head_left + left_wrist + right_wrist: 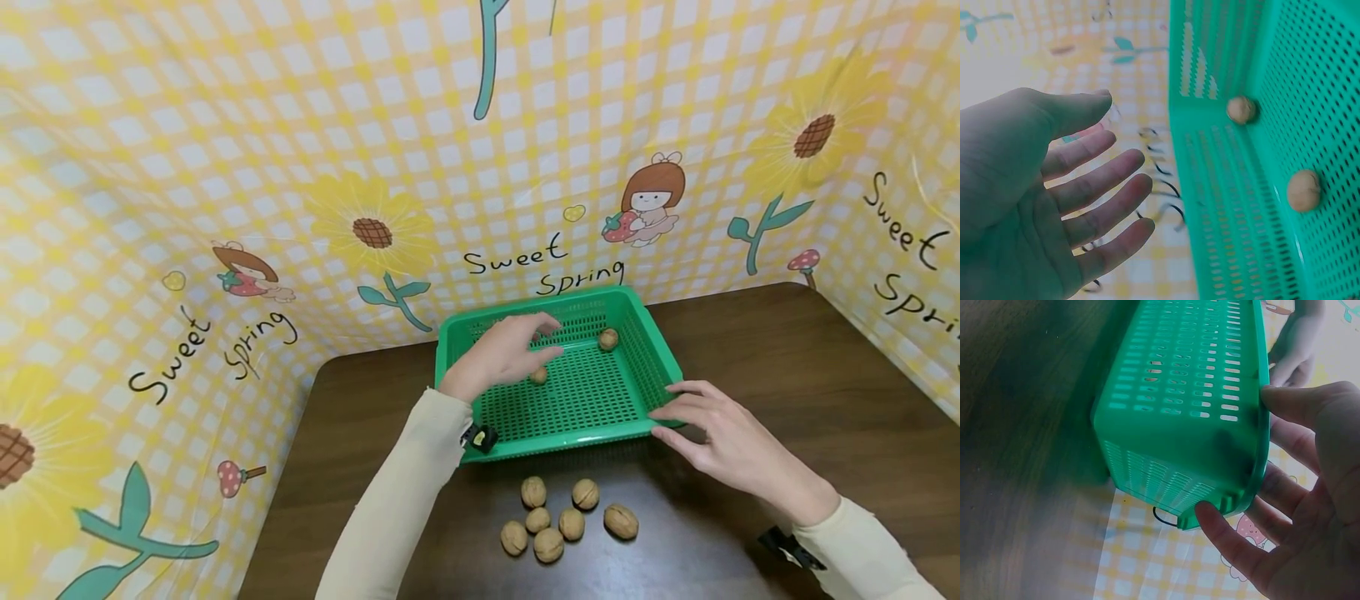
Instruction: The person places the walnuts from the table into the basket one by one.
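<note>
A green plastic basket (570,437) with slotted sides stands on the table. My left hand (506,354) hovers over its left part, palm empty and fingers spread with a slight bend; the left wrist view shows this hand (1079,187) apart from the walnuts. Inside the basket lie a walnut (608,339) near the far right corner and another walnut (538,376), partly behind my left hand. My right hand (723,429) lightly holds the basket's near right corner, the rim between thumb and fingers; in the right wrist view some fingertips are hidden behind the rim.
Several loose walnuts (548,545) lie on the dark wooden table (360,425) in front of the basket, with a longer walnut (621,522) at their right. A yellow checked cloth (450,150) with printed flowers hangs behind and along both sides.
</note>
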The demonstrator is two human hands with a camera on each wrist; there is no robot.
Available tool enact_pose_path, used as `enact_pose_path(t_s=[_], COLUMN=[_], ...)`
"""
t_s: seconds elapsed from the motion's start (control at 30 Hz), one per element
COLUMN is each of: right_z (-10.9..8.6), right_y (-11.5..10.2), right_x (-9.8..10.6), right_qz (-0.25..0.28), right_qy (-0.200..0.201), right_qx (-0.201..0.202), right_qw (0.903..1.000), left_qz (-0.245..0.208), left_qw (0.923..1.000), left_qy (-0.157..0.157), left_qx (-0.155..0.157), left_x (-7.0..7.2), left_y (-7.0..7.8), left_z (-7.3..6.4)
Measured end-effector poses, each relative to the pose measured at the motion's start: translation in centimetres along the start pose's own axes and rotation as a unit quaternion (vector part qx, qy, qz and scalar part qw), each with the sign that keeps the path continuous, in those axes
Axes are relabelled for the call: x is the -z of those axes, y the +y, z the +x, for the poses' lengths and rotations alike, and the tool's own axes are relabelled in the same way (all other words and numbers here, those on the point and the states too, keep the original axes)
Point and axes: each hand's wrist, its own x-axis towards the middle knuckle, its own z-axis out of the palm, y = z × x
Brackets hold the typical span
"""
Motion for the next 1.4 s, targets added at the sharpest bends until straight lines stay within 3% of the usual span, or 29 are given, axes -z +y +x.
enact_pose_path(t_s=[0.27, 0.57, 0.83, 1.1, 1.27, 1.4], right_z=[0.1, -0.6, -0.9, -1.1, -1.1, -1.2], right_y=[0.0, -0.2, -0.5, -0.4, -0.4, -0.6], right_x=[0.0, -0.6, -1.6, -1.4, -1.4, -1.6], right_qz=[-0.012, 0.001, 0.024, 0.026, 0.030, 0.033], right_qy=[0.010, 0.062, 0.103, 0.102, 0.097, 0.095], right_qx=[0.015, 0.024, 0.024, 0.004, 0.002, -0.002], right_qw=[0.9998, 0.9978, 0.9940, 0.9945, 0.9948, 0.9949], left_qz=[0.037, 0.062, 0.009, -0.021, -0.012, 0.033], left_qw=[0.9981, 0.9928, 0.9960, 0.9956, 0.9973, 0.9976], left_qy=[0.003, 0.007, 0.007, -0.005, 0.001, 0.023], left_qx=[-0.048, -0.103, -0.088, -0.091, -0.072, -0.057], left_x=[-1.0, -3.9, -6.2, -9.0, -10.6, -11.9], left_y=[3.4, 4.2, 3.3, 2.2, 1.9, 1.1], left_z=[-3.6, -7.5, -10.7, -11.9, -12.6, -13.1])
